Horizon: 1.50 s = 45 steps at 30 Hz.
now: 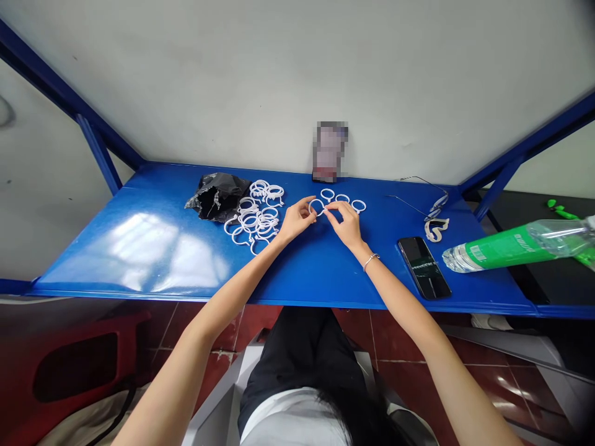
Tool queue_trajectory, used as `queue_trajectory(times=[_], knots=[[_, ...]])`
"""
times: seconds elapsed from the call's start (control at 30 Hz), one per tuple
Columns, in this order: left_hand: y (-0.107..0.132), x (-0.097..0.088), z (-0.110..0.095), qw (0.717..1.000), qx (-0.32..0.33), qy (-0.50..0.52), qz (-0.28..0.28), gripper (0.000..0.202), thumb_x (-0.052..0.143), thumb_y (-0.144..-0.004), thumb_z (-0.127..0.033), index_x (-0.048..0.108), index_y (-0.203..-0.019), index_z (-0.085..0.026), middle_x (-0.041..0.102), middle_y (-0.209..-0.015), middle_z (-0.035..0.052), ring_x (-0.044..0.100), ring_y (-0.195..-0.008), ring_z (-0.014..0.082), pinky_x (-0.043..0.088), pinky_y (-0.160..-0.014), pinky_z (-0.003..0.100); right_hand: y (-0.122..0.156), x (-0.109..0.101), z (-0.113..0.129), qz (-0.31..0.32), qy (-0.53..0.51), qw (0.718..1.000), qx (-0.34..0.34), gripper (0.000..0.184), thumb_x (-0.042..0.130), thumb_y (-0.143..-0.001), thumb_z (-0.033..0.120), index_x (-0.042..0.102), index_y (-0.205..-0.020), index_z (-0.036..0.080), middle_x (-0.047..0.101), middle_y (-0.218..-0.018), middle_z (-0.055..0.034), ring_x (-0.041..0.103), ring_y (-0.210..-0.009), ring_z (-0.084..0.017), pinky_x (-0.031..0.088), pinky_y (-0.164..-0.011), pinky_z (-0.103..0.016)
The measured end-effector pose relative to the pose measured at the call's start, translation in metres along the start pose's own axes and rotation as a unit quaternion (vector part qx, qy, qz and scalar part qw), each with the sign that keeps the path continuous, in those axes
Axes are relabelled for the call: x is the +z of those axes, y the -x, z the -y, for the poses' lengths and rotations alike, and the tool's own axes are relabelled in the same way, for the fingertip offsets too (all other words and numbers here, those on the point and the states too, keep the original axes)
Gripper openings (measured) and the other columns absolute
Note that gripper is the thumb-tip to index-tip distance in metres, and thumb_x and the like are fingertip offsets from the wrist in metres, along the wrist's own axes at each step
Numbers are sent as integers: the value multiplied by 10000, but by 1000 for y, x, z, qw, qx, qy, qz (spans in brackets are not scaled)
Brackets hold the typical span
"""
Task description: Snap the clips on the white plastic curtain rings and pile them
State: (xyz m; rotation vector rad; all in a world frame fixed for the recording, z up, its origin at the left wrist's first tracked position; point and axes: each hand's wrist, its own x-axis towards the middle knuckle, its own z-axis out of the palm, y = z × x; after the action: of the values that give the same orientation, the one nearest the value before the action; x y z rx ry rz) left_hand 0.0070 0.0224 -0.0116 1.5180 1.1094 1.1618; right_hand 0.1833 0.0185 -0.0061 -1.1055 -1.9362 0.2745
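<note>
Between my two hands is a white plastic ring (317, 199), held just above or against the blue table. My left hand (296, 221) grips its left side between thumb and fingers. On its right side, my right hand (344, 224) pinches the rim with thumb and forefinger. Just beyond my right hand lie three similar rings (328, 189) in a loose row. Left of my left hand, several more white rings (258, 227) lie in an overlapping pile, some showing a gap and small tabs. A crumpled black plastic bag (222, 186) sits beside that pile, its mouth partly open.
A blurred phone-like device (330, 152) leans against the wall. At the right of the blue table (297, 279) are eyeglasses (437, 205), a small white patterned item (436, 230), a dark phone (424, 267) and a green-labelled bottle (511, 246). Blue frame bars (100, 155) rise at both sides.
</note>
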Motion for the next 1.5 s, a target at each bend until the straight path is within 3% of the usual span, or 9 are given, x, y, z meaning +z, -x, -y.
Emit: queue_trajectory(times=[0.17, 0.33, 0.5, 1.1, 1.5], knots=[[3, 0, 0, 981, 122, -149, 23, 581, 677, -807, -254, 526, -1361, -162, 667, -1016, 72, 633, -705, 122, 544, -739, 250, 2, -2, -1, -45, -37, 997, 43, 199, 558, -945, 375, 664, -904, 211, 731, -947, -70, 674, -926, -221, 538, -884, -378], [0, -1, 8, 960, 198, -199, -1, 483, 647, -882, -413, 568, -1286, -160, 653, -952, 64, 616, -767, 140, 549, -724, 262, 5, 1, -2, -76, -73, 994, 32, 159, 620, -918, 358, 677, -867, 218, 739, -884, -45, 686, -855, -214, 555, -815, -368], [0, -2, 7, 942, 242, -231, -27, 529, 599, -891, -562, 584, -1233, -159, 659, -898, 58, 615, -759, 139, 530, -698, 257, 6, 1, -1, -88, -111, 990, 25, 117, 653, -903, 331, 692, -903, 222, 738, -885, -34, 682, -797, -196, 564, -770, -348], [2, -5, -1, 921, 286, -257, -65, 455, 687, -845, -513, 618, -1141, -174, 653, -869, 37, 625, -769, 153, 528, -743, 281, 7, 1, 4, -103, -103, 989, 9, 117, 645, -915, 317, 696, -966, 225, 740, -907, -35, 687, -805, -188, 568, -776, -338], [5, -4, -7, 915, 291, -274, -58, 392, 674, -865, -463, 613, -1122, -173, 659, -936, 56, 648, -835, 174, 529, -743, 287, 8, 2, 4, -124, -92, 988, -17, 88, 649, -913, 287, 675, -859, 222, 739, -873, -38, 678, -800, -196, 557, -710, -337]])
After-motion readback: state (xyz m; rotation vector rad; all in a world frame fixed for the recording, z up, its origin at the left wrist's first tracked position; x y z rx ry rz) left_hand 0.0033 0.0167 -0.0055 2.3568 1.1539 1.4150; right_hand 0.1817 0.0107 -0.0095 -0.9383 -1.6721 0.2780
